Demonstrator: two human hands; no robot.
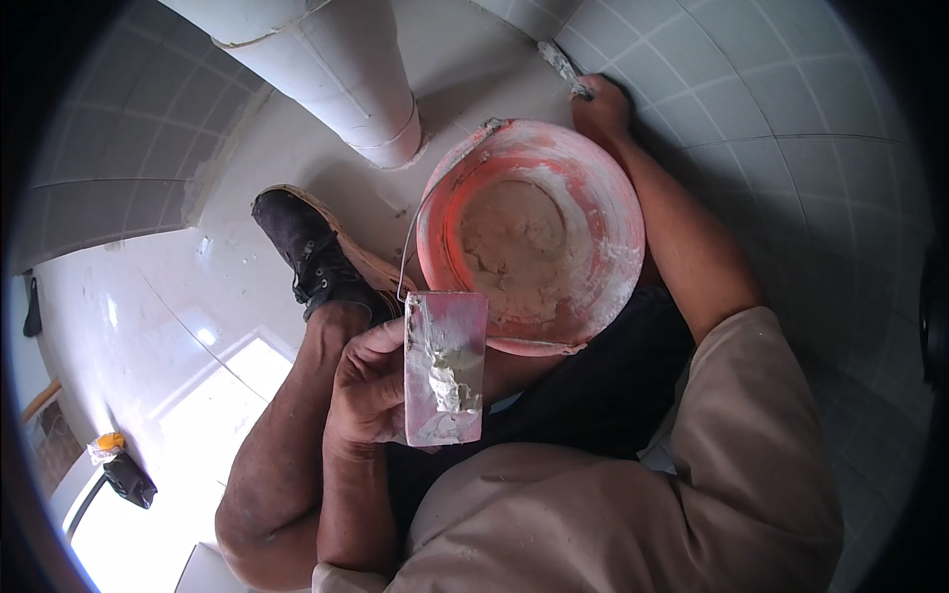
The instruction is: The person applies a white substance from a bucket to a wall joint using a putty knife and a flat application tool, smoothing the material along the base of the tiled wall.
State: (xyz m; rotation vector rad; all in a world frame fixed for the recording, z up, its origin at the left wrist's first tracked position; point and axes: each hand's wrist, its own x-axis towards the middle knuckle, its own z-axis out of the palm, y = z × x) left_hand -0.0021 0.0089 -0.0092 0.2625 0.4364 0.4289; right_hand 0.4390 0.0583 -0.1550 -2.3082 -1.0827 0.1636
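Note:
My left hand is closed on the left edge of a pinkish rectangular plate, held flat in front of my belly. A dab of pale wet paste lies on its middle, with smears around it. Farther off, my right hand grips the handle of a putty knife. Its blade, coated in whitish paste, reaches to the corner where the floor meets the tiled wall. Between my arms stands a red bucket with a wire handle; pale mix covers its bottom.
A thick white pipe rises from the floor beyond the bucket. Grey tiled walls close in on the right and far left. My shoe rests left of the bucket. A black and yellow bag lies at the lower left.

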